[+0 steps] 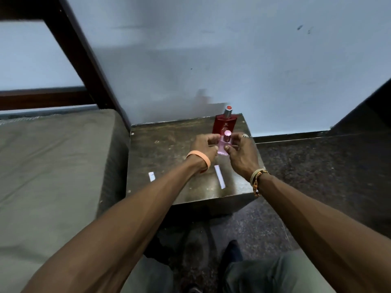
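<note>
A small pink perfume bottle (224,147) with a pink cap is held just above the dark table (169,144). My left hand (204,145), with an orange wristband, has its fingers curled against the bottle's left side. My right hand (241,153), wearing a ring and thread bracelets, pinches the bottle's right side with thumb and fingers. Directly behind them a taller red perfume bottle (224,122) with a silver and red cap stands upright near the table's back edge.
Two white paper strips lie on the table, a short strip (151,176) at the front left and a long strip (220,177) at the front right. A grey mattress (53,166) on a dark wooden frame adjoins the table's left side. The wall stands close behind.
</note>
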A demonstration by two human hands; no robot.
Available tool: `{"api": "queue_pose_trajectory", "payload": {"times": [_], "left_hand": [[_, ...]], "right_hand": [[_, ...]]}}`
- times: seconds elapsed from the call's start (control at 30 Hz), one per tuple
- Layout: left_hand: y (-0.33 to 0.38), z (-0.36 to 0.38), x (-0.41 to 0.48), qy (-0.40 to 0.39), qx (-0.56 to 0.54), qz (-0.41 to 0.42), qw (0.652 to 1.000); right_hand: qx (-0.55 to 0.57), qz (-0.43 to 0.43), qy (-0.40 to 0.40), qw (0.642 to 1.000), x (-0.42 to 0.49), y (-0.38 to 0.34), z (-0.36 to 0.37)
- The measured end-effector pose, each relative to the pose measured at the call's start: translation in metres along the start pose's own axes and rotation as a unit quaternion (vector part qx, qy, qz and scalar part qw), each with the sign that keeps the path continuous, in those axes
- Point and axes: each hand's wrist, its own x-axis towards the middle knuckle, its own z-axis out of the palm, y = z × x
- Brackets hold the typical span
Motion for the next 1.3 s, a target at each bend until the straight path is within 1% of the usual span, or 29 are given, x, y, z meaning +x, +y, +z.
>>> {"api": "queue_pose_trajectory", "payload": {"times": [0.1, 0.3, 0.5, 0.7, 0.83, 0.93, 1.0, 1.2, 1.3], "left_hand": [[0.007, 0.036, -0.009, -0.035, 0.027, -0.002, 0.999], [0.008, 0.074, -0.032, -0.076, 0.072, -0.001, 0.995], [-0.002, 0.081, -0.038, -0.07, 0.106, -0.017, 0.992], [-0.013, 0.076, -0.038, -0.092, 0.125, -0.028, 0.988], [-0.015, 0.074, -0.038, -0.091, 0.122, -0.029, 0.988], [-0.016, 0.075, -0.036, -0.086, 0.125, -0.042, 0.988], [-0.015, 0.077, -0.036, -0.082, 0.144, -0.033, 0.986], [-0.003, 0.079, -0.038, -0.063, 0.217, 0.032, 0.974], [-0.004, 0.082, -0.039, -0.059, 0.239, 0.029, 0.969]], "right_hand": [[-0.009, 0.014, 0.028, 0.999, -0.012, 0.016, -0.032], [-0.022, 0.059, 0.026, 0.998, -0.029, 0.048, -0.058], [-0.003, 0.08, 0.008, 0.997, -0.032, 0.065, -0.053], [-0.018, 0.084, -0.002, 0.996, -0.034, 0.074, -0.045], [-0.024, 0.073, 0.006, 0.997, -0.034, 0.079, -0.042], [-0.021, 0.066, -0.003, 0.998, -0.034, 0.079, -0.044], [-0.032, 0.06, -0.004, 0.998, -0.034, 0.078, -0.045], [-0.089, 0.052, -0.01, 0.995, -0.031, 0.08, -0.045], [-0.105, 0.053, -0.013, 0.993, -0.033, 0.086, -0.044]]}}
